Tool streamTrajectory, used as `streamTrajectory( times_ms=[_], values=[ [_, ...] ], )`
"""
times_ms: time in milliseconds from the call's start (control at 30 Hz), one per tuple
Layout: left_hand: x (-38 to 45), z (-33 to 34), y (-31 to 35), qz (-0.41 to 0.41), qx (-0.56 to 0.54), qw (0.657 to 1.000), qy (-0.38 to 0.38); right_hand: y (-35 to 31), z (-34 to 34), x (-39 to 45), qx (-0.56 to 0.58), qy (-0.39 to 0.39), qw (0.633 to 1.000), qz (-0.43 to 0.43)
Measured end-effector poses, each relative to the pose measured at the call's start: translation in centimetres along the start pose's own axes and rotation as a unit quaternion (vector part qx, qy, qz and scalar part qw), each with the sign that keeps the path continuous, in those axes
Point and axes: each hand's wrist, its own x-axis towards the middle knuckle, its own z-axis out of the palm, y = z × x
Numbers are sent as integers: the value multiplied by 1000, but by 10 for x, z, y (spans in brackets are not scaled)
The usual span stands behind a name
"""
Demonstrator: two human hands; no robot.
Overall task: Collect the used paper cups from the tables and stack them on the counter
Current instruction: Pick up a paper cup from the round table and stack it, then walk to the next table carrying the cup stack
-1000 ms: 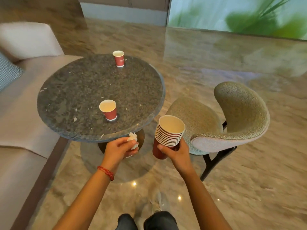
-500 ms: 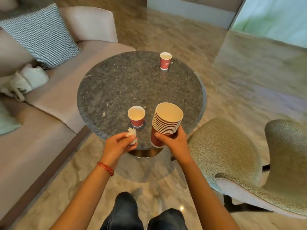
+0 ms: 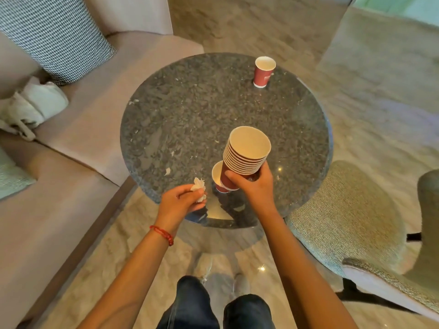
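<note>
Now our right hand (image 3: 255,186) grips the stack (image 3: 247,153) beside the near cup (image 3: 217,178) to nest it; left hand (image 3: 180,201) pinches a tissue (image 3: 199,186)

The near cup (image 3: 217,178) on the table (image 3: 190,119) is mostly hidden behind the stack of cups (image 3: 245,154), whose base is covered by the right hand (image 3: 255,186). The tissue (image 3: 199,189) is half buried in the left hand (image 3: 179,200). The chair (image 3: 356,222) is cut off at the right edge, the sofa (image 3: 71,150) at the left.
</note>
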Motion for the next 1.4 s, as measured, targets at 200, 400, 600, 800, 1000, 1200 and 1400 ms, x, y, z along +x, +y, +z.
streamTrajectory(
  times_ms=[200, 400, 600, 800, 1000, 1200, 1400],
  values=[
    [29, -6, 4, -41, 7, 999, -13, 13, 18, 17, -22, 23, 999, -10],
    [44, -5, 8, -66, 18, 998, -15, 32, 26, 20, -62, 27, 998, -7],
    [53, -7, 6, -82, 14, 996, -17, 57, 33, 16, -49, 31, 998, 24],
    [58, -10, 2, -96, 26, 995, -21, 73, 35, 9, -53, 39, 997, 40],
    [63, -10, 3, -95, 27, 994, -37, 82, 39, 6, -79, 52, 994, 52],
    [64, -8, 6, -89, 47, 993, -56, 78, 36, 3, -65, 67, 993, 68],
    [55, 13, 13, -76, 72, 988, -117, 68, 8, -18, -19, 105, 991, 78]
  ],
)
